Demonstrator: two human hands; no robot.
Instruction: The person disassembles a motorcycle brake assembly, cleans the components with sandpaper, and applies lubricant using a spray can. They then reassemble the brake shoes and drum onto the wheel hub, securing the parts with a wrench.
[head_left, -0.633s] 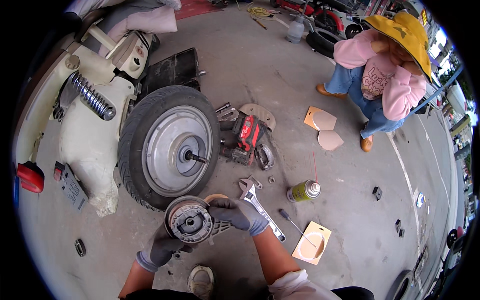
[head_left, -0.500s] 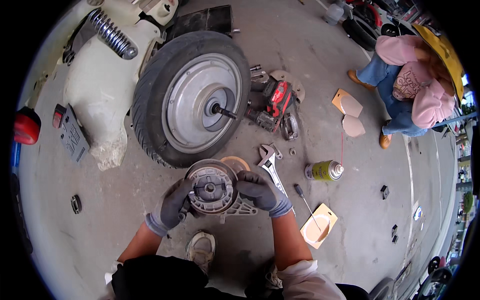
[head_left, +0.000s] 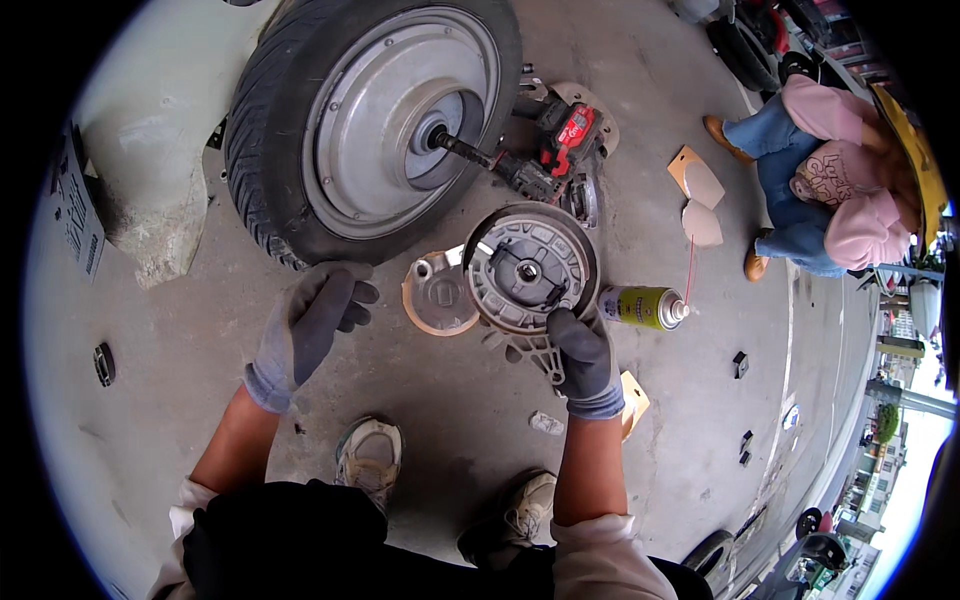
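Observation:
In a dark grey glove, my right hand (head_left: 585, 358) grips the lower right rim of a metal drum brake assembly (head_left: 528, 275). Its round face is turned up at me, with the brake shoes and a centre hole showing, and a slotted arm sticks out below. My left hand (head_left: 318, 325), gloved too, is off the assembly with its fingers apart. Its fingertips come close to the lower edge of a black-tyred wheel (head_left: 375, 140); whether they touch I cannot tell. Between my hands a round disc with a tan rim (head_left: 440, 305) lies on the ground.
A red and black power tool (head_left: 560, 140) lies beside the wheel's axle. Right of the brake assembly is a green spray can (head_left: 645, 307) with a red straw. A cream scooter body (head_left: 145, 160) stands at left. At far right a person in pink (head_left: 850, 170) crouches near cardboard packaging (head_left: 700, 180).
My left hand has let go of the brake assembly and moved up and left. My right hand has carried the assembly right and upward. The view has shifted, with the wheel now higher and larger.

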